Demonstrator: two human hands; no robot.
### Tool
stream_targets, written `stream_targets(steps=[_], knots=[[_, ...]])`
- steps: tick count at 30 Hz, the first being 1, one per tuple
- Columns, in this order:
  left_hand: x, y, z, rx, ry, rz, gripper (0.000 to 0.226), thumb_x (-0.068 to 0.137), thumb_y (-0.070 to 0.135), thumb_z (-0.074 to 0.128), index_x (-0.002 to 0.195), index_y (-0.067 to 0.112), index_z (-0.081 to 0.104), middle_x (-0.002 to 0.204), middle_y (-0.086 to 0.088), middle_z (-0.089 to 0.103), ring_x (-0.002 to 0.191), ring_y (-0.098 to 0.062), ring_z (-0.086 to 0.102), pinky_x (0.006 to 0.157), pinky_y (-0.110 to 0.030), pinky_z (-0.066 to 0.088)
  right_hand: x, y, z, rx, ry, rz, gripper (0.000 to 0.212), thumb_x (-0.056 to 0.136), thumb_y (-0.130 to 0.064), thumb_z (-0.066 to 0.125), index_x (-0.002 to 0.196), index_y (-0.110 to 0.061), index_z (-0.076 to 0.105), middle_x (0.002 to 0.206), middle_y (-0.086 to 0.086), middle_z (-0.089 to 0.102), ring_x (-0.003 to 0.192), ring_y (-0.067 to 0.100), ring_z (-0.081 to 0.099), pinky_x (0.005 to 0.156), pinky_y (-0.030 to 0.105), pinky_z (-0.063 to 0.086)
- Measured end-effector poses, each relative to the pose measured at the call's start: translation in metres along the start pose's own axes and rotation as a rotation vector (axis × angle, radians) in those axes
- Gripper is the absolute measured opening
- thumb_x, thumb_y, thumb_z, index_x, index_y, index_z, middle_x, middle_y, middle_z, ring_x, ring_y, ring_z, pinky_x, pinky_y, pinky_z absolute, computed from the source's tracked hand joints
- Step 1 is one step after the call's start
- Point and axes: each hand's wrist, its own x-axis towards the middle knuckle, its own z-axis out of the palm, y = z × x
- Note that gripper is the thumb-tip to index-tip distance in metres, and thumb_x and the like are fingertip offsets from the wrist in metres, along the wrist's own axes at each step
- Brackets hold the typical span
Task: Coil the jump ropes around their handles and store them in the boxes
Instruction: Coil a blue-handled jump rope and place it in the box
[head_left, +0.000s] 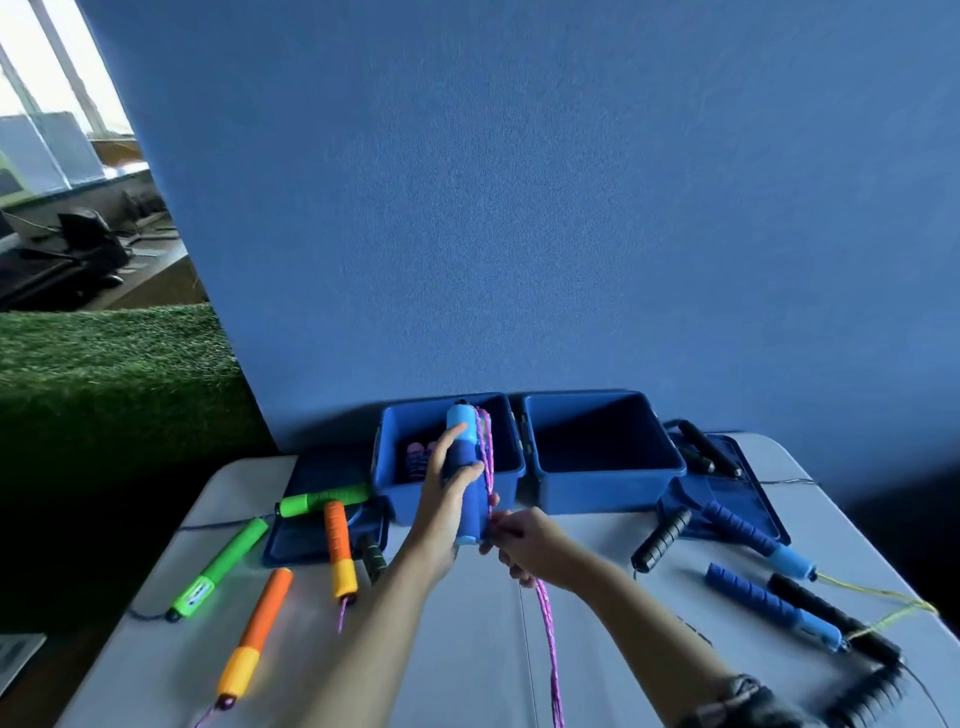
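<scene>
You work at a white table (467, 649) set against a blue partition wall (519, 208); artificial turf (114, 364) and a window lie to the left. Two open blue boxes (602, 452) sit at the far edge. Your left hand (447, 499) grips the blue jump rope handles (467, 488) just in front of the left box, long axis near upright, light-blue cap pointing up and away. Your right hand (530, 545) pinches the purple rope (548, 634) at the handles' lower end; it trails toward you.
</scene>
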Motion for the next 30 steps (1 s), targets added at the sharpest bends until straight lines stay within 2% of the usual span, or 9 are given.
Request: stream_targets(steps=[5, 9, 13, 17, 20, 22, 25, 28, 30], knots=[[0.006, 0.011, -0.013, 0.041, 0.106, 0.053, 0.047, 0.093, 0.005, 0.054, 0.111, 0.049, 0.058, 0.093, -0.014, 0.057, 0.059, -0.025, 0.052, 0.052, -0.031, 0.046, -0.019, -0.011, -0.023, -0.064, -0.057, -0.027, 0.037, 0.094, -0.038, 0.052, 0.077, -0.009, 0.068, 0.057, -0.003, 0.046, 0.045, 0.013, 0.044, 0.049, 0.021, 0.041], [0.015, 0.031, -0.042, 0.274, 0.175, 0.176, 0.047, 0.091, 0.008, 0.058, 0.108, 0.052, 0.057, 0.083, -0.008, 0.060, 0.054, -0.022, 0.050, 0.047, -0.028, 0.044, -0.039, -0.019, -0.047, -0.233, -0.074, -0.106, 0.025, 0.095, -0.023, 0.050, 0.079, -0.016, 0.067, 0.063, -0.004, 0.048, 0.045, 0.006, 0.043, 0.050, 0.019, 0.040], [0.019, 0.043, -0.073, 0.627, 0.158, 0.404, 0.040, 0.091, 0.017, 0.063, 0.109, 0.052, 0.058, 0.086, -0.011, 0.056, 0.060, -0.019, 0.052, 0.059, -0.017, 0.046, -0.053, -0.027, -0.058, -0.479, -0.035, -0.158, 0.023, 0.094, -0.036, 0.051, 0.085, -0.024, 0.069, 0.070, -0.010, 0.057, 0.060, 0.008, 0.051, 0.060, 0.021, 0.043], [0.019, 0.042, -0.080, 1.039, 0.022, 0.500, 0.044, 0.099, 0.037, 0.045, 0.132, 0.063, 0.034, 0.086, -0.004, 0.040, 0.067, -0.017, 0.050, 0.069, -0.027, 0.042, -0.058, -0.039, -0.061, -0.730, 0.037, -0.282, 0.027, 0.092, -0.043, 0.052, 0.093, -0.020, 0.064, 0.082, 0.000, 0.067, 0.071, 0.012, 0.059, 0.066, 0.024, 0.046], [0.016, 0.040, -0.077, 1.295, -0.091, 0.472, 0.053, 0.094, 0.063, 0.019, 0.144, 0.058, 0.002, 0.111, -0.006, 0.044, 0.074, -0.029, 0.058, 0.066, -0.035, 0.043, -0.058, -0.055, -0.065, -0.784, 0.148, -0.437, 0.021, 0.092, -0.037, 0.052, 0.093, -0.018, 0.062, 0.077, 0.002, 0.065, 0.066, 0.014, 0.056, 0.062, 0.028, 0.045], [0.014, 0.034, -0.073, 1.419, -0.195, 0.532, 0.078, 0.086, 0.075, 0.007, 0.153, 0.035, 0.005, 0.136, -0.008, 0.043, 0.093, -0.033, 0.062, 0.072, -0.036, 0.047, -0.056, -0.066, -0.068, -0.805, 0.219, -0.569, 0.017, 0.093, -0.034, 0.051, 0.094, -0.021, 0.062, 0.084, -0.002, 0.065, 0.076, 0.016, 0.059, 0.069, 0.035, 0.050], [0.004, 0.030, -0.064, 1.429, -0.384, 0.600, 0.089, 0.085, 0.076, 0.005, 0.153, 0.019, 0.011, 0.147, -0.011, 0.043, 0.119, -0.029, 0.053, 0.093, -0.032, 0.045, -0.050, -0.077, -0.077, -0.796, 0.224, -0.654, 0.017, 0.094, -0.028, 0.051, 0.099, -0.017, 0.063, 0.095, -0.002, 0.062, 0.085, 0.018, 0.059, 0.076, 0.035, 0.048], [-0.007, 0.029, -0.058, 1.411, -0.525, 0.628, 0.089, 0.087, 0.071, 0.016, 0.153, 0.011, 0.013, 0.135, -0.016, 0.054, 0.108, -0.021, 0.053, 0.088, -0.021, 0.039, -0.040, -0.077, -0.085, -0.734, 0.181, -0.640, 0.014, 0.093, -0.022, 0.056, 0.099, -0.014, 0.065, 0.092, -0.003, 0.061, 0.082, 0.012, 0.057, 0.075, 0.020, 0.043], [-0.011, 0.024, -0.057, 1.452, -0.601, 0.626, 0.095, 0.085, 0.077, 0.017, 0.152, 0.010, 0.010, 0.134, -0.015, 0.055, 0.110, -0.025, 0.058, 0.090, -0.031, 0.046, -0.032, -0.072, -0.087, -0.715, 0.150, -0.581, 0.013, 0.091, -0.018, 0.059, 0.100, -0.013, 0.067, 0.088, -0.009, 0.058, 0.081, 0.007, 0.055, 0.071, 0.008, 0.038]])
